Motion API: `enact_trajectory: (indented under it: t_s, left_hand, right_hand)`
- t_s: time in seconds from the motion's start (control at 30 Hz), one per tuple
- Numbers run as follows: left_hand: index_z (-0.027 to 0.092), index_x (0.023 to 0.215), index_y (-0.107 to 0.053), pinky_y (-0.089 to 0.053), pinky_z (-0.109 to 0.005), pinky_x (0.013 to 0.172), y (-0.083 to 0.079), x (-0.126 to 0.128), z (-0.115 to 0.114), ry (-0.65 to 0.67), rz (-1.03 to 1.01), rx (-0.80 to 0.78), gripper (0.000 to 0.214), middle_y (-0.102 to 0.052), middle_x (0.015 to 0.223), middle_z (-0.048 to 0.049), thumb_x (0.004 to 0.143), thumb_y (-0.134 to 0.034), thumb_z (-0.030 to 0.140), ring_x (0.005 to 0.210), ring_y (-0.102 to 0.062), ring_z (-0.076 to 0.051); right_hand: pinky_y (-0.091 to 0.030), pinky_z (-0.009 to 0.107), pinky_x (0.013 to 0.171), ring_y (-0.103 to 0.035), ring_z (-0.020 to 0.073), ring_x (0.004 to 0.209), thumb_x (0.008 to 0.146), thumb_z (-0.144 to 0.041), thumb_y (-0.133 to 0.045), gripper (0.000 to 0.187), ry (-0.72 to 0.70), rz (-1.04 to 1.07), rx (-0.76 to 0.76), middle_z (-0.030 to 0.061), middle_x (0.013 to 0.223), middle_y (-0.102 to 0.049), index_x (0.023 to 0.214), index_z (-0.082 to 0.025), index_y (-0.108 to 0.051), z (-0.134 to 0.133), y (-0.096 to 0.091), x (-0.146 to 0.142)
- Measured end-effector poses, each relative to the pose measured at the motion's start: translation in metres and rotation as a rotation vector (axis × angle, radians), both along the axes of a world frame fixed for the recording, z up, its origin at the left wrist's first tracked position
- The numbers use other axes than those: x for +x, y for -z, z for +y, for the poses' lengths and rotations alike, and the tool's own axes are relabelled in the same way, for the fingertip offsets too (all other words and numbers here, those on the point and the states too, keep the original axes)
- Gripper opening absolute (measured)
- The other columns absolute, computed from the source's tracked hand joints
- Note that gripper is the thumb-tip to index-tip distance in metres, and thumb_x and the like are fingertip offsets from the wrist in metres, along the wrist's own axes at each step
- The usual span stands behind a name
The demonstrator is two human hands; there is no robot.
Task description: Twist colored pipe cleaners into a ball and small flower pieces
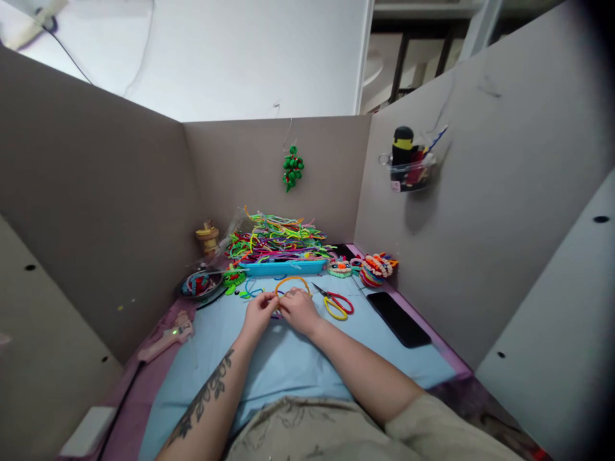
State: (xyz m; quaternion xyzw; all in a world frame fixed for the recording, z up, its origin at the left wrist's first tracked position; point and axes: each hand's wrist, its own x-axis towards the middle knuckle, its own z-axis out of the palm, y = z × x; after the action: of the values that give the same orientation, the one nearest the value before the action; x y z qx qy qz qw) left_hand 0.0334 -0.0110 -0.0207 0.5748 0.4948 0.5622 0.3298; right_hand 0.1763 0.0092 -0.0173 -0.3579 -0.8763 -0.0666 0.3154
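Over the middle of the light blue cloth (293,371), my two hands meet with fingertips close together. My left hand (261,312) pinches an orange cord (294,279) near its end. Bent over the same cord, my right hand (300,312) has its fingers closed on it. The cord arches up in a loop beyond my knuckles. A bit of purple shows beneath my fingers, too small to make out. Just right of my right hand lie scissors (337,305) with one red and one yellow handle. Short blue cord pieces (253,290) rest left of the loop.
A blue tray (283,267) heaped with colourful cords (278,237) stands at the back. A black phone (398,319) lies right, near knotted cord figures (377,269). At left are a pink glue gun (170,336) and a round dish (202,285). Grey panels enclose three sides.
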Motion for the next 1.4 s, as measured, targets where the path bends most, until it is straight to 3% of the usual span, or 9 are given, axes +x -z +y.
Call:
enact_trajectory:
  t_s: [0.33,0.93,1.1,1.23,1.4]
  left_hand:
    - [0.012,0.070,-0.060,-0.039,-0.021,0.057,-0.008,0.001,-0.003,0.004,-0.074,-0.032,0.026,-0.058,0.062,-0.0010,0.067,-0.060,0.038,0.059,-0.051,-0.012]
    - [0.011,0.069,-0.064,-0.040,-0.022,0.053,-0.003,0.000,-0.002,-0.025,-0.068,-0.122,0.029,-0.062,0.060,-0.0024,0.064,-0.061,0.039,0.055,-0.053,-0.013]
    - [0.012,0.071,-0.064,-0.042,-0.023,0.057,-0.008,0.002,-0.004,-0.103,-0.021,0.012,0.027,-0.062,0.064,-0.0021,0.066,-0.058,0.039,0.059,-0.054,-0.014]
    - [0.015,0.074,-0.064,-0.041,-0.023,0.057,-0.011,0.003,-0.009,-0.159,0.078,0.114,0.024,-0.062,0.068,-0.0028,0.069,-0.057,0.036,0.061,-0.054,-0.014]
    - [0.017,0.074,-0.064,-0.042,-0.024,0.059,-0.012,0.004,-0.012,-0.133,0.181,0.194,0.020,-0.062,0.070,-0.0037,0.072,-0.055,0.034,0.064,-0.054,-0.015]
  right_hand:
    - [-0.035,0.029,0.075,-0.051,0.0160,0.077,0.079,-0.019,-0.051,0.009,-0.122,0.243,-0.155,0.0028,0.075,-0.062,0.080,-0.019,-0.060,0.004,0.006,-0.003]
    - [-0.031,0.032,0.073,-0.046,0.0194,0.078,0.083,-0.022,-0.045,0.013,0.025,0.012,0.082,0.0055,0.072,-0.058,0.082,-0.018,-0.058,-0.003,0.003,-0.007]
    - [-0.035,0.033,0.079,-0.046,0.0195,0.088,0.075,-0.021,-0.054,0.008,0.033,0.247,-0.073,0.0057,0.085,-0.057,0.082,-0.019,-0.058,-0.001,0.005,-0.008]
    - [-0.034,0.035,0.089,-0.042,0.0205,0.104,0.071,-0.023,-0.060,0.003,0.002,0.471,-0.253,0.0059,0.103,-0.052,0.070,-0.020,-0.061,0.004,0.007,-0.006]
    - [-0.027,0.043,0.098,-0.036,0.0230,0.117,0.074,-0.028,-0.059,0.013,-0.061,0.613,-0.486,0.0074,0.116,-0.048,0.065,-0.020,-0.064,0.008,0.006,-0.005]
